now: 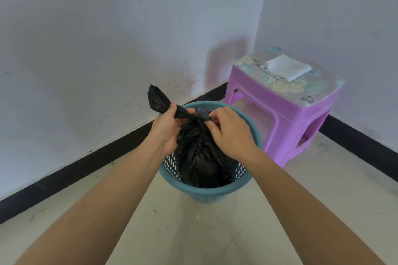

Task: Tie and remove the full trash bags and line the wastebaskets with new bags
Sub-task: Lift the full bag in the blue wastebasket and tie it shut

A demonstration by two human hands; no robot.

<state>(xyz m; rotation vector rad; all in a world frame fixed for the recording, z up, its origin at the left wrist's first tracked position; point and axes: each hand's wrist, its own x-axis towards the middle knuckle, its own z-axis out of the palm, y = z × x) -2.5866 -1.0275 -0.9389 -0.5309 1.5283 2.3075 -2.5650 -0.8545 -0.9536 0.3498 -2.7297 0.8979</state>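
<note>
Soft even daylight, sharp focus, wide-angle bending at edges.

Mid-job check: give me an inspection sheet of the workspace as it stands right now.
Surface: pale tiled floor, a few dark specks.
Job's things: black trash bag sits inside the teal wastebasket, neck gathered and twisted; no new liner seen on the basket.
Clutter: purple stool right of the basket, with a white folded item on top; cloth or bag, cannot tell.
Hands: left hand grips the bag's twisted neck; right hand pinches the knot area with its fingers.
Cables: nothing seen.
Surroundings: room corner, white wall, black baseboard.
</note>
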